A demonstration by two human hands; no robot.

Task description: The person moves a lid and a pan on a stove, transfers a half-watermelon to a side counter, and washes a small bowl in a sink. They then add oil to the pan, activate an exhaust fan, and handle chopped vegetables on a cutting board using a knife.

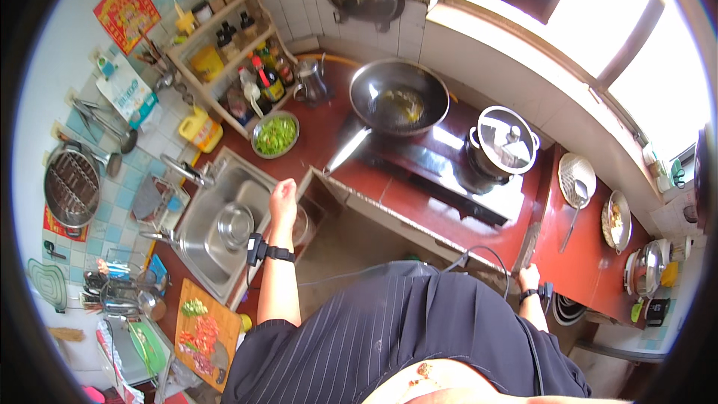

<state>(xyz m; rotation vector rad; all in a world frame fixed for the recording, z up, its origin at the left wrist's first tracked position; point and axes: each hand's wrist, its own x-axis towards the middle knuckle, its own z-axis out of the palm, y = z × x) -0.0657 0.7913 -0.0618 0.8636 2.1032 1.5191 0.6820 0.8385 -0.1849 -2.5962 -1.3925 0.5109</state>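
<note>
My left hand (284, 202) is raised beside the right rim of the steel sink (238, 269), its fingers partly hidden and no object visible in it. At the worktop's front edge, right of the stove, is my right hand (528, 277); its fingers are too small to read. A wok (399, 96) with a little oily liquid sits on the gas stove (437, 174), its handle towards the sink. The pot (505, 143) beside it has a glass lid. A bowl of chopped green vegetables (275, 134) stands between sink and wok.
Chopped red and green food and a knife lie on the wooden cutting board (210, 331) at lower left. A metal basin (235, 225) is in the sink. A spice rack (224, 67) stands behind. On the right are a strainer with a ladle (581, 189) and a food bowl (616, 223).
</note>
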